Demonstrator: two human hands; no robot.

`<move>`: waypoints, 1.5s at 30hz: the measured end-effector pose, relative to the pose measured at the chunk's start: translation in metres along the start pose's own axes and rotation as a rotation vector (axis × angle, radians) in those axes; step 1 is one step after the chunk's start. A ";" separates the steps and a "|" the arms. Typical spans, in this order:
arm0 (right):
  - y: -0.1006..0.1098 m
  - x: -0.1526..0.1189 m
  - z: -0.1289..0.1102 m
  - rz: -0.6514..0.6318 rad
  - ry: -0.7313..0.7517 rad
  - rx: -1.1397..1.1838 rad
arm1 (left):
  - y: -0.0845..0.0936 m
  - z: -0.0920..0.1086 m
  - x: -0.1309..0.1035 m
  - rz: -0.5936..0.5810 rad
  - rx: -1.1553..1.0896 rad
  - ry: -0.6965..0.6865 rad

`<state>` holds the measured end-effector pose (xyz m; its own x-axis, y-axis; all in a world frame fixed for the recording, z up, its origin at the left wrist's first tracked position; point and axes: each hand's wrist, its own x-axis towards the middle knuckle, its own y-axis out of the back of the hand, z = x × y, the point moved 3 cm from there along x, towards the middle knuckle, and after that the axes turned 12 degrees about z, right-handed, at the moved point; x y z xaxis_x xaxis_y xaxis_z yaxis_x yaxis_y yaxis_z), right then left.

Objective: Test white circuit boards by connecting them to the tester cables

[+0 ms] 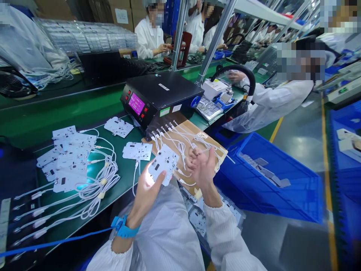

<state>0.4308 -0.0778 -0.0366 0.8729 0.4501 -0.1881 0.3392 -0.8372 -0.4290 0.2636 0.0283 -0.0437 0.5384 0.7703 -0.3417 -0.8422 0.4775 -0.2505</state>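
My left hand [149,192] grips a white circuit board [164,163] by its lower left edge, thumb on top. Bright light glows at the board's edge beside my fingers. My right hand [202,167] is raised to the right of the board, palm partly turned up, fingers loosely curled and thumb apart; I see nothing in it. Behind it, white cables [182,146] lie across a brown board [194,130]. Another white circuit board [137,150] lies on the green bench just left, with a white cable plugged in. A blue wrist strap [125,227] circles my left wrist.
A black test box [163,94] with a pink screen stands behind the brown board. Overlapping circuit boards [72,158] and bundled white cables [98,184] cover the left bench. A blue bin [270,180] is at my right. A co-worker in white [282,98] sits beyond it.
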 end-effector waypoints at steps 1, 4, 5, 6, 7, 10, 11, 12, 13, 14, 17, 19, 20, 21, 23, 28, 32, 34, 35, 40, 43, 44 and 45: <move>-0.006 0.002 0.002 -0.045 -0.027 0.001 | -0.001 -0.001 -0.001 -0.014 -0.003 0.003; -0.020 0.003 0.009 -0.102 -0.048 -0.047 | -0.005 -0.003 -0.004 -0.057 -0.003 0.013; -0.024 0.003 0.010 -0.110 -0.040 -0.091 | -0.006 -0.002 -0.004 -0.068 0.009 0.008; -0.026 0.002 0.011 -0.121 -0.029 -0.153 | -0.007 -0.002 -0.004 -0.069 0.023 -0.003; -0.028 0.001 0.011 -0.137 -0.008 -0.227 | -0.008 -0.001 -0.004 -0.065 0.037 -0.014; -0.032 -0.003 0.008 -0.186 0.164 -0.463 | -0.009 0.000 -0.003 -0.044 0.059 -0.033; -0.032 -0.005 0.006 -0.196 0.243 -0.523 | -0.009 0.001 -0.003 -0.038 0.063 -0.035; -0.032 -0.006 0.005 -0.202 0.321 -0.570 | -0.010 0.002 -0.003 -0.037 0.067 -0.035; -0.032 -0.008 0.004 -0.204 0.388 -0.605 | -0.010 0.002 -0.004 -0.038 0.070 -0.036; -0.032 -0.009 0.004 -0.204 0.443 -0.631 | -0.011 0.003 -0.004 -0.041 0.072 -0.037; -0.032 -0.013 0.005 -0.198 0.549 -0.675 | -0.013 0.002 -0.005 -0.061 0.067 -0.041; -0.032 -0.014 0.006 -0.181 0.570 -0.673 | -0.014 0.001 -0.005 -0.065 0.053 -0.043; -0.031 -0.014 0.007 -0.171 0.570 -0.669 | -0.014 0.000 -0.005 -0.064 0.046 -0.045; -0.031 -0.014 0.007 -0.163 0.571 -0.672 | -0.014 -0.001 -0.005 -0.065 0.039 -0.045; -0.032 -0.015 0.007 -0.151 0.595 -0.701 | -0.015 -0.002 -0.005 -0.071 0.027 -0.038; -0.033 -0.015 0.003 -0.167 0.665 -0.774 | -0.017 -0.004 -0.005 -0.080 -0.010 -0.035; -0.033 -0.016 0.005 -0.194 0.682 -0.802 | -0.017 -0.008 -0.005 -0.106 -0.018 -0.036; -0.032 -0.016 0.007 -0.192 0.685 -0.814 | -0.016 -0.009 -0.005 -0.119 -0.010 -0.050; -0.032 -0.016 0.008 -0.190 0.689 -0.820 | -0.016 -0.010 -0.004 -0.123 -0.002 -0.058; -0.034 -0.017 0.009 -0.170 0.731 -0.848 | -0.014 -0.013 -0.002 -0.141 0.052 -0.082; -0.035 -0.017 0.008 -0.166 0.758 -0.860 | -0.014 -0.015 -0.001 -0.162 0.070 -0.082; -0.035 -0.017 0.008 -0.167 0.761 -0.856 | -0.014 -0.015 -0.001 -0.167 0.077 -0.074; -0.034 -0.017 0.008 -0.167 0.761 -0.850 | -0.014 -0.015 -0.001 -0.169 0.083 -0.069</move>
<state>0.4015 -0.0545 -0.0253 0.6825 0.5128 0.5208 0.3443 -0.8541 0.3897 0.2758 0.0147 -0.0535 0.6711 0.7021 -0.2380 -0.7413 0.6334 -0.2221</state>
